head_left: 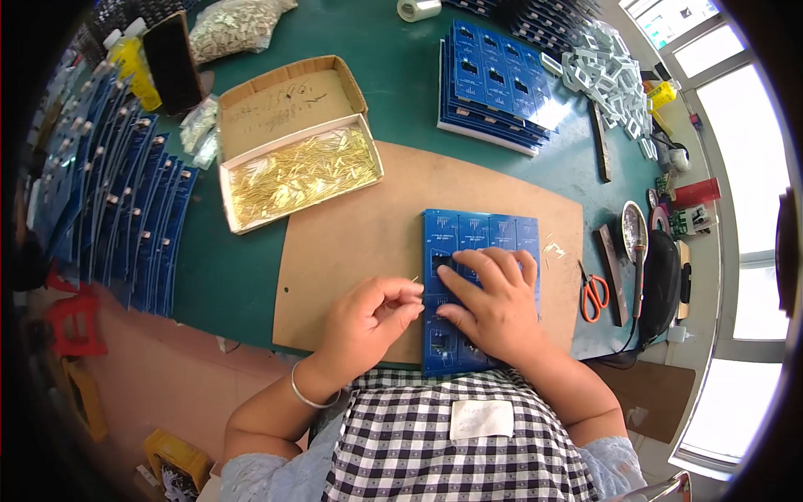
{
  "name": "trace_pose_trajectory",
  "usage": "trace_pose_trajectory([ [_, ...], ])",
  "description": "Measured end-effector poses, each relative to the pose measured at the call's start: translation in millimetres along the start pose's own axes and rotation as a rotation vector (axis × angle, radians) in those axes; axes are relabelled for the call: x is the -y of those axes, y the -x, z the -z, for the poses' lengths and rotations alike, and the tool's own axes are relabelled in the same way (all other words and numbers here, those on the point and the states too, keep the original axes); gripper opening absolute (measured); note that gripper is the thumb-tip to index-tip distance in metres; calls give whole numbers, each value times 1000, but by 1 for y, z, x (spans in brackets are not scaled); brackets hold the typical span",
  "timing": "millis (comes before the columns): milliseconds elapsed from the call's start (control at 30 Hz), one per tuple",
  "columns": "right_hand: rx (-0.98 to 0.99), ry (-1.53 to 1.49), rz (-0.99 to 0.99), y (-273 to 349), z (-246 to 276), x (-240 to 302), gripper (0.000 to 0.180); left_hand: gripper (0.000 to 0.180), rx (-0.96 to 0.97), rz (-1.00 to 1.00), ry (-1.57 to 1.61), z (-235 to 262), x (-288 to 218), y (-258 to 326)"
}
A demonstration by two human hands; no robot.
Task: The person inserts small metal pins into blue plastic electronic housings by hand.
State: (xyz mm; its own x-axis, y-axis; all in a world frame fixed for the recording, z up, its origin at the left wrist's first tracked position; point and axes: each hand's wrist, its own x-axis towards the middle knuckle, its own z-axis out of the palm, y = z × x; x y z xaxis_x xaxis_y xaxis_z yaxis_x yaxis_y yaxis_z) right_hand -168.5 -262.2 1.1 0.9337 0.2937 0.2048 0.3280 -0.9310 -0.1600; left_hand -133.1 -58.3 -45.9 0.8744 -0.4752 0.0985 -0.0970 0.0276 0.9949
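Observation:
A blue circuit board panel (442, 224), divided into several repeated sections with black parts on them, lies in front of me on a brown board (335, 276). My right hand (498, 305) rests on the panel with its fingers spread, holding nothing. Just beyond the panel's left edge, my left hand (376, 316) is closed in a pinch; a thin gold pin (415, 279) shows at its fingertips. Up and to the left, an open cardboard box (224, 199) holds a heap of similar gold pins (301, 167). A few loose pins (552, 248) lie right of the panel.
Orange-handled scissors (595, 297), a dark metal bar (612, 276) and a soldering iron (641, 268) lie at the right. Stacked blue panels (493, 75) and a pile of white frames (611, 75) stand behind. Upright blue boards (125, 201) line the left, near a phone (172, 63).

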Motion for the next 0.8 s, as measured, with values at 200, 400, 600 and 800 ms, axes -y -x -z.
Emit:
trace_pose_trajectory([
  [200,-113,-418,-72,24,12,10,25,18,50,77,182,-11,-3,10],
  [400,-138,-787,-137,65,9,19,16,22,139,126,387,-34,-23,36],
  [600,-60,-1094,-164,93,15,23,14,35,280,230,319,-49,-50,54],
  [800,74,-1247,28,118,16,16,10,40,455,482,291,-59,-65,62],
])
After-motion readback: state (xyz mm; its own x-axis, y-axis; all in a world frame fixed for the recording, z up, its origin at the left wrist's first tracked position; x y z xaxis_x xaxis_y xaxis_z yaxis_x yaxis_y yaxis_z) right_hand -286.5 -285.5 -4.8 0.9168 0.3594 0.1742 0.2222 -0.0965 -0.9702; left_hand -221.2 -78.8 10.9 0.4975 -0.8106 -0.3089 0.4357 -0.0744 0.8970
